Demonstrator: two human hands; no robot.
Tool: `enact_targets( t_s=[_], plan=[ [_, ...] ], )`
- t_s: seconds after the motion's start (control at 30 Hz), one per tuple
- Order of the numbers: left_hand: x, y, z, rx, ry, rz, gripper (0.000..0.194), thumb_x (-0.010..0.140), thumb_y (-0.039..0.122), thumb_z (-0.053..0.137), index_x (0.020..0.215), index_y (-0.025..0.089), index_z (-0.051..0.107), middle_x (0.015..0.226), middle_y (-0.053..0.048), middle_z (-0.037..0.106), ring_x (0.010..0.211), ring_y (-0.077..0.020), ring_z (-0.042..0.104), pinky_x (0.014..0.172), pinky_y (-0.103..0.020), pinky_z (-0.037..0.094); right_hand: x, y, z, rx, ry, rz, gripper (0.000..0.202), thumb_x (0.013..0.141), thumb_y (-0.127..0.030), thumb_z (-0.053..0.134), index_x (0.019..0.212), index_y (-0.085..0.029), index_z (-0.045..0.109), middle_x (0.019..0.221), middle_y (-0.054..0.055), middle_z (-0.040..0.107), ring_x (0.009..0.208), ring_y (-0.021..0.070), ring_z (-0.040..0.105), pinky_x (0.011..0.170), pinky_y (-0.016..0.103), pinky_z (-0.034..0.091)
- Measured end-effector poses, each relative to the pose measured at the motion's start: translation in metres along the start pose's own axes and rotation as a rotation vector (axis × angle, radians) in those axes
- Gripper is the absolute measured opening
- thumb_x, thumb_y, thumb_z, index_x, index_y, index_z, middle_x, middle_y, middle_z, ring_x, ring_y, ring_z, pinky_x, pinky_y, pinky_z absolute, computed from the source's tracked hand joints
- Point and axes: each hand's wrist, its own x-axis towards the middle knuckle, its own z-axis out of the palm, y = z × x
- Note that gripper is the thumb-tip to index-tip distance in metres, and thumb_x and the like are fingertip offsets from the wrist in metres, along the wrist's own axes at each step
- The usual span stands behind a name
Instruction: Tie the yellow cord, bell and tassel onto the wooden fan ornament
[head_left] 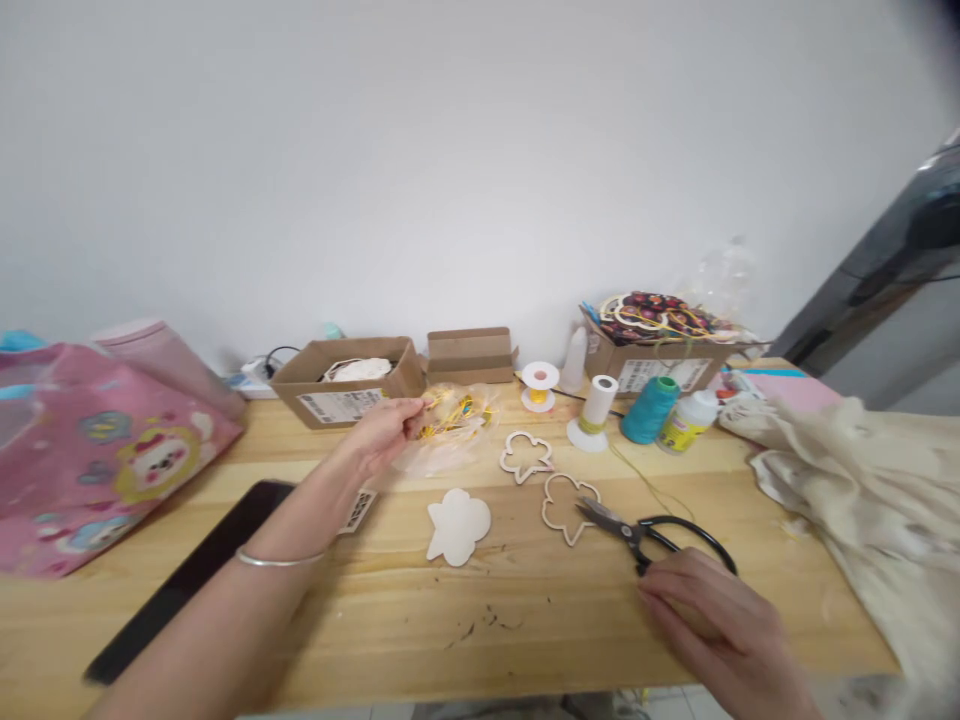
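My left hand [384, 432] reaches over the table with its fingertips pinched at the left edge of a clear plastic bag [480, 440]. Yellow thread [431, 431] and small colourful bits lie in that bag, close to the fingers. My right hand [712, 625] is curled around the near handle of black-handled scissors [637, 528], hiding that loop. The scissor tips rest over a flower-shaped outline frame [570, 535]. A second outline frame [517, 476] lies behind it. Between my hands is a solid pale flower-shaped piece [459, 527].
Behind stand a cardboard box [337, 405], another box [645, 370] heaped with patterned cloth, spools of yellow thread [539, 386] and teal thread [651, 410], and a glue bottle [688, 420]. A pink bag [150, 440] and black tablet [195, 570] lie left; cream fabric [847, 480] right.
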Motion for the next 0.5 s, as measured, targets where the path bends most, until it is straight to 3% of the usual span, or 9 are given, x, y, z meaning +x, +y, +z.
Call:
enact_targets(
  t_s=[0.07, 0.1, 0.23, 0.3, 0.37, 0.43, 0.5],
  plan=[
    [0.011, -0.003, 0.001, 0.126, -0.054, -0.045, 0.003, 0.067, 0.009, 0.059, 0.065, 0.008, 0.060, 0.061, -0.002, 0.058, 0.045, -0.0051, 0.041, 0.043, -0.016, 0.033, -0.003, 0.002, -0.003, -0.007, 0.008, -0.004, 0.017, 0.072, -0.008, 0.055, 0.081, -0.022, 0.058, 0.066, 0.002, 0.062, 0.060, 0.0134, 0.059, 0.053, 0.023, 0.050],
    [0.014, -0.006, 0.001, 0.302, -0.109, -0.063, 0.008, 0.066, 0.017, 0.061, 0.067, 0.009, 0.062, 0.068, -0.004, 0.062, 0.052, -0.0078, 0.048, 0.049, -0.017, 0.038, -0.004, 0.004, -0.006, -0.015, 0.017, 0.004, 0.016, 0.072, -0.008, 0.055, 0.081, -0.021, 0.059, 0.066, 0.002, 0.062, 0.061, 0.0133, 0.059, 0.054, 0.023, 0.050],
    [0.014, -0.017, -0.002, 0.857, -0.230, 0.201, 0.031, 0.062, 0.043, 0.057, 0.075, 0.016, 0.064, 0.087, -0.007, 0.066, 0.083, -0.0220, 0.057, 0.075, -0.031, 0.044, -0.002, 0.036, -0.023, -0.140, 0.117, 0.222, 0.006, 0.076, -0.019, 0.055, 0.077, -0.022, 0.060, 0.073, 0.003, 0.064, 0.064, 0.0145, 0.060, 0.057, 0.025, 0.050],
    [0.013, -0.020, -0.003, 1.030, -0.202, 0.326, 0.040, 0.064, 0.049, 0.050, 0.081, 0.016, 0.063, 0.092, -0.009, 0.066, 0.088, -0.0250, 0.057, 0.078, -0.035, 0.043, 0.008, 0.066, -0.031, -0.204, 0.205, 0.447, 0.014, 0.077, -0.029, 0.053, 0.087, -0.020, 0.059, 0.084, 0.006, 0.063, 0.068, 0.0155, 0.059, 0.058, 0.027, 0.050],
    [0.011, -0.022, -0.004, 1.167, -0.127, 0.411, 0.043, 0.069, 0.050, 0.043, 0.086, 0.016, 0.062, 0.098, -0.009, 0.063, 0.090, -0.0252, 0.057, 0.079, -0.036, 0.043, 0.024, 0.099, -0.037, -0.235, 0.303, 0.598, 0.047, 0.068, -0.041, 0.061, 0.106, -0.016, 0.051, 0.096, 0.010, 0.059, 0.063, 0.0155, 0.056, 0.051, 0.028, 0.049],
    [0.008, -0.024, -0.004, 1.255, -0.060, 0.472, 0.041, 0.073, 0.048, 0.040, 0.088, 0.017, 0.061, 0.103, -0.009, 0.061, 0.095, -0.0247, 0.055, 0.080, -0.035, 0.042, 0.043, 0.127, -0.038, -0.262, 0.255, 0.645, 0.069, 0.058, -0.044, 0.067, 0.115, -0.012, 0.045, 0.106, 0.014, 0.055, 0.067, 0.0172, 0.056, 0.051, 0.029, 0.047],
    [0.007, -0.028, -0.005, 1.282, 0.003, 0.501, 0.041, 0.074, 0.047, 0.039, 0.092, 0.017, 0.060, 0.108, -0.010, 0.058, 0.101, -0.0244, 0.052, 0.081, -0.035, 0.042, 0.059, 0.143, -0.037, -0.239, 0.140, 0.681, 0.058, 0.058, -0.040, 0.066, 0.107, -0.011, 0.051, 0.091, 0.011, 0.061, 0.060, 0.0152, 0.054, 0.051, 0.028, 0.045]
  ],
)
